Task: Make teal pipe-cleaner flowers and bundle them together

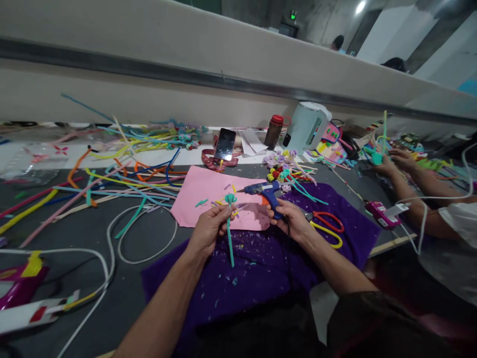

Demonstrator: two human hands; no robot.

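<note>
Between the thumb and fingers of my left hand [213,226] is a teal pipe cleaner [230,243], its top end curled into a small bunch and its tail hanging down. My right hand [292,219] is closed round the handle of a blue hot glue gun [275,191] with an orange trigger. The gun's nozzle points left, close to the curled top; whether they touch I cannot tell. Under both lies a pink sheet [194,194] with short yellow, purple and teal cut pieces. A purple cloth [246,278] dotted with scraps spreads below it.
Scissors [328,228] with red and yellow handles lie right of my right hand. Loose pipe cleaners [122,181] and a white cable [112,243] cover the left. Behind are a phone [225,144], a bottle [274,132] and a kettle [307,127]. A co-worker's hands [395,161] are at right.
</note>
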